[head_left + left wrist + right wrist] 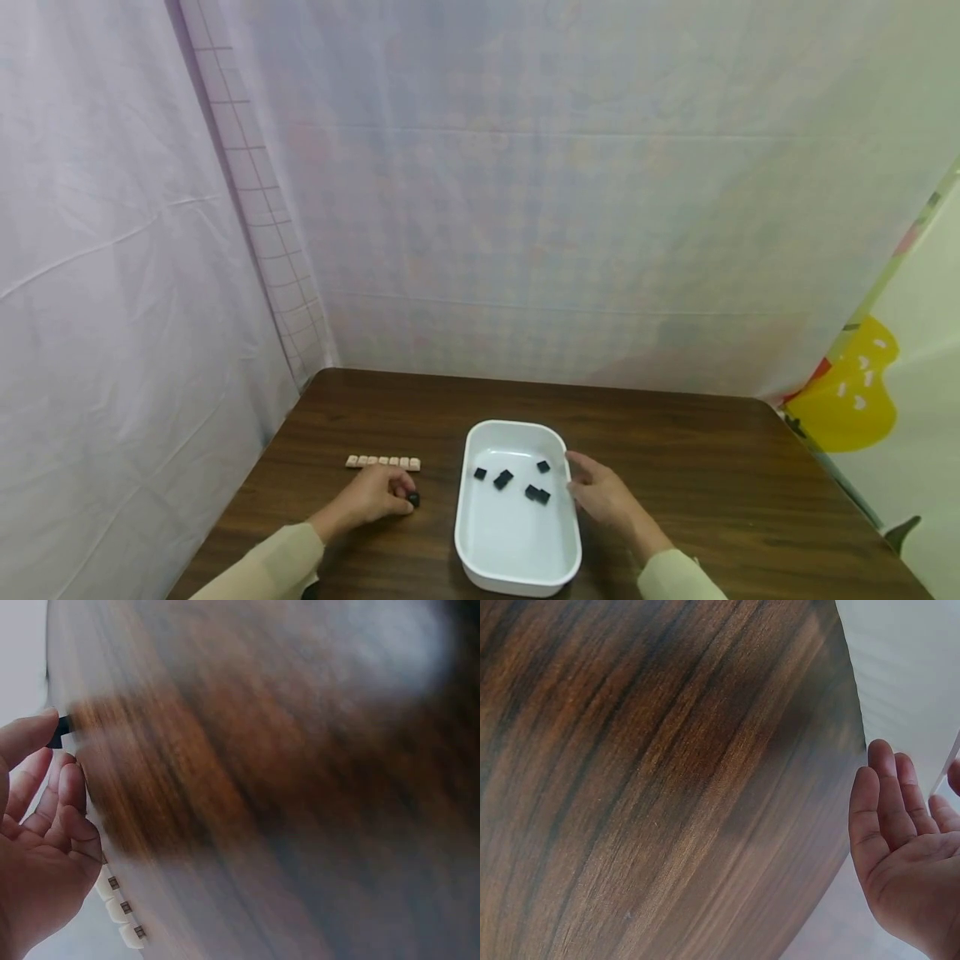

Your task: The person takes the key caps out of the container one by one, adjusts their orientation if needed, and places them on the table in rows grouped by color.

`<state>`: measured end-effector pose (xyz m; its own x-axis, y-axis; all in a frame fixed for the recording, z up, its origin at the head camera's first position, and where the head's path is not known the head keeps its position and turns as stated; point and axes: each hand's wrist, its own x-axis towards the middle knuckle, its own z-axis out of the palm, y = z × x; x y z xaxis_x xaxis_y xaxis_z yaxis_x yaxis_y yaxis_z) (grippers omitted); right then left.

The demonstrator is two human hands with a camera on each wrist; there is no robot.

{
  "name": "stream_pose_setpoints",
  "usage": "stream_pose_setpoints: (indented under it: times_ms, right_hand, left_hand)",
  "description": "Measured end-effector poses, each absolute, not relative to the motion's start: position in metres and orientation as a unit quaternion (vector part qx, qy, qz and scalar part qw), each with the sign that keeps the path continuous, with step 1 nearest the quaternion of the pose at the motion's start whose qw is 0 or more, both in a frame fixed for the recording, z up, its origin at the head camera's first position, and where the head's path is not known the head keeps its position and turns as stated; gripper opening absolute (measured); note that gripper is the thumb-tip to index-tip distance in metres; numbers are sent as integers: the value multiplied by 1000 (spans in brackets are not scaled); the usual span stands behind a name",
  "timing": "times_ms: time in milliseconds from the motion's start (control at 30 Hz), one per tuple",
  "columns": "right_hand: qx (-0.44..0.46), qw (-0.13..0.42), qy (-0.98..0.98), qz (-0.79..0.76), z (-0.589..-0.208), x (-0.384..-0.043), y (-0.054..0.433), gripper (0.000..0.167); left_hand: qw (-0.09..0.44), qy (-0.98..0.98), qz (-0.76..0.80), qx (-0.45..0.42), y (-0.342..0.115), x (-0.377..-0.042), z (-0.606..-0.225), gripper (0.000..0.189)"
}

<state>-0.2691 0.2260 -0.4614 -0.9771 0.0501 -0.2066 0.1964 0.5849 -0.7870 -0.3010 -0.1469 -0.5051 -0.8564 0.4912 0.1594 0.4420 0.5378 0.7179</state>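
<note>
Nearest me, my pale sleeves (pixel 262 571) come in from below, cut off by the edge of the view. My left hand (pixel 371 496) pinches a small black block (pixel 413 499) between thumb and fingertip, left of the tray, I judge because so small a thing is best controlled by the very tips; my fingers cover part of it, so I can't make out its full shape, nor whether it touches the tabletop (pixel 690 467). My right hand (pixel 603 497), fingers extended and relaxed, rests against the right side of the white tray (pixel 517 542), probably to steady it; how firmly it bears there I can't tell, and the right wrist view crops its thumb. Inside the tray lie six loose black blocks (pixel 480 473), two pairs seeming to touch. Just beyond my left hand, seven pale blocks (pixel 383 460) sit in a straight row, perhaps lined up to be easily seen; the left wrist view shows only a few, the others hidden by my hand. Farthest off, a hanging sheet (pixel 525 208) closes in the tabletop, its faint pattern too washed out to read
</note>
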Motion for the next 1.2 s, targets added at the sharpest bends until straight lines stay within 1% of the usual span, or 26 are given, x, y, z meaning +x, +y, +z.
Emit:
stream_pose_setpoints:
  times_ms: [533,700,1000,1100,1200]
  right_hand:
    - [75,83,890,-442,-463,-270,225,56]
    - [75,82,891,-441,-462,-270,225,56]
    - [65,73,890,-444,-463,-269,225,55]
    - [66,75,891,-444,-463,-269,226,55]
    - [78,84,889,-443,-463,-271,226,55]
  left_hand:
    - [27,875,406,263,-150,-301,-503,22]
    - [7,875,405,265,-145,-302,-495,21]
    - [-14,879,401,258,-118,-311,-474,23]
    - [-7,873,412,261,-101,-314,-466,23]
    - [11,866,422,268,-79,-316,-460,24]
